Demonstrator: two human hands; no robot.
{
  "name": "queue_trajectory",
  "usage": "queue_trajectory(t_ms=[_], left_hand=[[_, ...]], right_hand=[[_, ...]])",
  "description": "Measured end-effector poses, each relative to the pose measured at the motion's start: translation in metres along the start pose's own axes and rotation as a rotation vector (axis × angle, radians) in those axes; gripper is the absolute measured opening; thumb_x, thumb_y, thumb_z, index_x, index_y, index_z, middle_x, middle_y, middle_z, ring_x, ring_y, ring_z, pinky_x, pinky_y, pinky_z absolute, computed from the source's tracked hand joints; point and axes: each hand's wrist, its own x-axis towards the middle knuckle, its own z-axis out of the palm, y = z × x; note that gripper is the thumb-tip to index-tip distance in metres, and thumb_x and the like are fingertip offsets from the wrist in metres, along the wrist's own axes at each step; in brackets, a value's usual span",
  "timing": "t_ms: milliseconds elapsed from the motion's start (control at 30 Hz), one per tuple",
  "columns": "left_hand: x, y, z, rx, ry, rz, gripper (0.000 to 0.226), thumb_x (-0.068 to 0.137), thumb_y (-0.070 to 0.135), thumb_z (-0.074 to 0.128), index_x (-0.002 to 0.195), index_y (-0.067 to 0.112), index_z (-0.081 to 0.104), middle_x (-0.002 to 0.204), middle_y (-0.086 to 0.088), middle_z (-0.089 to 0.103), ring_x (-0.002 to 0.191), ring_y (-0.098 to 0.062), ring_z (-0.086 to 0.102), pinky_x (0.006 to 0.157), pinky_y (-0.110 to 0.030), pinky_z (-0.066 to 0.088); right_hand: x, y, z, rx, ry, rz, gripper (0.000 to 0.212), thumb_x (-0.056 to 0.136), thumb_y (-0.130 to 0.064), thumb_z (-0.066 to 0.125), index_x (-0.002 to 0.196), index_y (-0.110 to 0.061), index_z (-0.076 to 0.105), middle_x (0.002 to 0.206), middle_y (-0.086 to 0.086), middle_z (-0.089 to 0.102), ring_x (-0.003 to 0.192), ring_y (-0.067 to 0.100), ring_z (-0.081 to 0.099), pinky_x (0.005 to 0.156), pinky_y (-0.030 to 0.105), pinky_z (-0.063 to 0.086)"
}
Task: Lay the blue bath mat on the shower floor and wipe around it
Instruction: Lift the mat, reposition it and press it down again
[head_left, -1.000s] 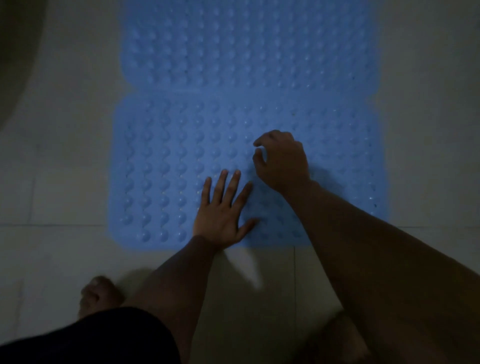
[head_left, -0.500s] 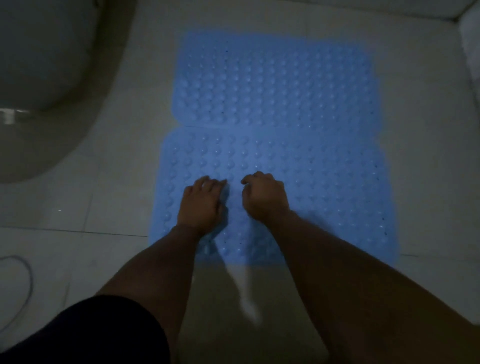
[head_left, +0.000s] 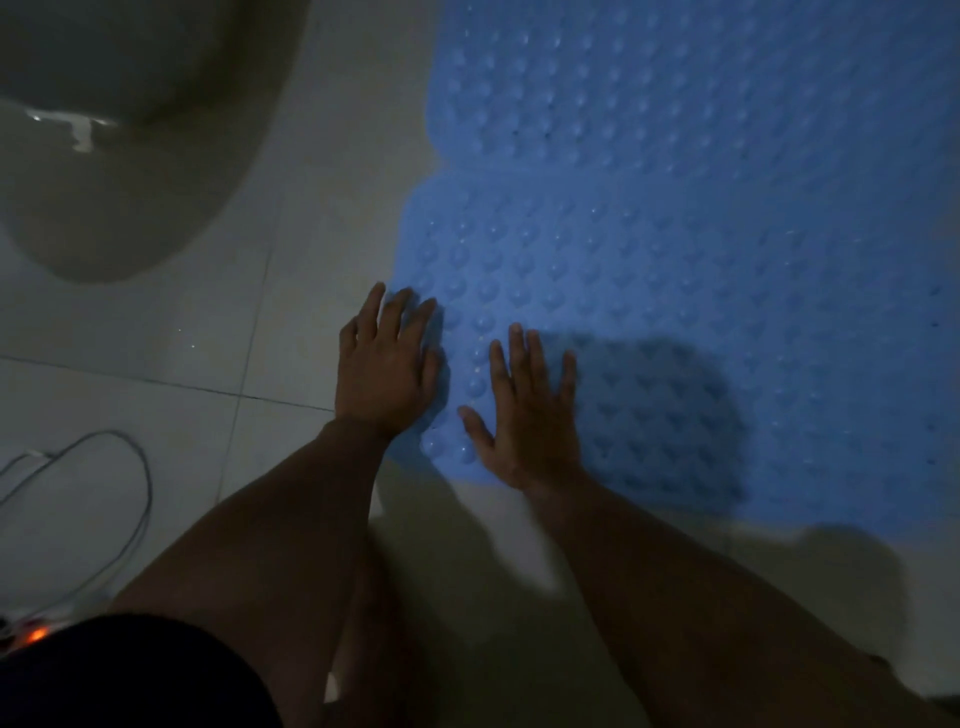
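Note:
The blue bath mat (head_left: 701, 234), covered in round bumps, lies flat on the pale tiled floor (head_left: 208, 338) and fills the upper right of the view. My left hand (head_left: 387, 364) rests flat with fingers spread on the mat's near left corner, partly over the tile. My right hand (head_left: 530, 410) lies flat beside it, palm down on the mat near its front edge, fingers apart. Neither hand holds anything. The light is dim and my arms cast a shadow on the mat.
A pale toilet bowl (head_left: 119, 156) stands at the upper left, close to the mat's left edge. A thin cable (head_left: 140, 499) loops on the tiles at the lower left, near a small orange light (head_left: 36, 634). My knee in dark shorts (head_left: 130, 675) fills the bottom left.
Both hands have gone from curled to flat with fingers spread and have shifted toward the mat's near left corner. The view has swung left and closer, showing the toilet and cable.

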Motion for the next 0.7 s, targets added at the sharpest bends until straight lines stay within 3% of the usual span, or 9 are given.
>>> queue_trajectory(t_ms=[133, 200, 300, 400, 467, 600, 700], left_hand=[[-0.002, 0.001, -0.007, -0.003, -0.017, -0.012, 0.056, 0.1, 0.043, 0.035, 0.149, 0.017, 0.045, 0.156, -0.012, 0.042, 0.152, -0.036, 0.024, 0.112, -0.052, 0.032], [0.001, 0.007, -0.016, -0.021, -0.008, -0.027, 0.055, 0.1, 0.042, 0.035, 0.148, 0.017, 0.046, 0.155, -0.012, 0.044, 0.151, -0.037, 0.026, 0.111, -0.052, 0.033], [0.005, 0.017, -0.026, -0.042, -0.016, -0.015, 0.053, 0.1, 0.04, 0.038, 0.148, 0.018, 0.047, 0.154, -0.012, 0.045, 0.151, -0.036, 0.027, 0.109, -0.051, 0.035], [-0.001, 0.03, -0.025, -0.038, -0.064, 0.026, 0.056, 0.1, 0.042, 0.035, 0.149, 0.016, 0.046, 0.157, -0.014, 0.042, 0.152, -0.037, 0.025, 0.111, -0.051, 0.037], [-0.004, 0.04, -0.018, -0.049, -0.133, 0.042, 0.063, 0.1, 0.048, 0.029, 0.154, 0.017, 0.039, 0.162, -0.015, 0.033, 0.154, -0.037, 0.018, 0.115, -0.055, 0.034], [-0.013, 0.052, 0.014, -0.058, -0.208, -0.025, 0.081, 0.096, 0.072, 0.023, 0.162, 0.029, 0.005, 0.17, -0.007, -0.008, 0.156, -0.032, -0.014, 0.126, -0.055, 0.004], [-0.016, 0.059, 0.03, -0.018, -0.117, -0.035, 0.094, 0.09, 0.078, 0.038, 0.162, 0.025, 0.01, 0.171, -0.009, -0.003, 0.156, -0.035, -0.007, 0.125, -0.058, 0.008]], right_hand=[[0.0, -0.002, -0.008, 0.063, -0.065, 0.021, 0.089, 0.091, -0.07, 0.034, 0.159, -0.016, 0.016, 0.168, 0.011, -0.001, 0.156, 0.027, -0.004, 0.12, 0.063, 0.004], [0.002, 0.001, -0.023, 0.098, -0.094, 0.016, 0.082, 0.09, -0.065, 0.04, 0.155, -0.017, 0.031, 0.167, 0.01, 0.015, 0.155, 0.027, 0.011, 0.119, 0.062, 0.014], [0.042, 0.019, -0.064, 0.252, -0.172, 0.035, 0.055, 0.094, -0.052, 0.049, 0.133, -0.016, 0.059, 0.15, 0.009, 0.049, 0.14, 0.028, 0.044, 0.111, 0.046, 0.037], [0.08, 0.04, -0.114, 0.358, -0.277, 0.06, 0.044, 0.096, -0.044, 0.052, 0.131, -0.02, 0.063, 0.142, 0.006, 0.058, 0.133, 0.029, 0.052, 0.111, 0.036, 0.04], [0.088, 0.051, -0.131, 0.392, -0.171, 0.098, 0.04, 0.095, -0.039, 0.053, 0.131, -0.024, 0.063, 0.139, 0.003, 0.061, 0.13, 0.026, 0.054, 0.11, 0.036, 0.043], [0.077, 0.054, -0.122, 0.354, -0.026, 0.072, 0.038, 0.092, -0.037, 0.053, 0.126, -0.025, 0.065, 0.128, 0.003, 0.066, 0.123, 0.029, 0.058, 0.104, 0.044, 0.047], [0.064, 0.067, -0.097, 0.305, 0.211, -0.034, 0.034, 0.084, -0.035, 0.051, 0.106, -0.02, 0.072, 0.11, 0.003, 0.071, 0.106, 0.031, 0.065, 0.082, 0.045, 0.057]])
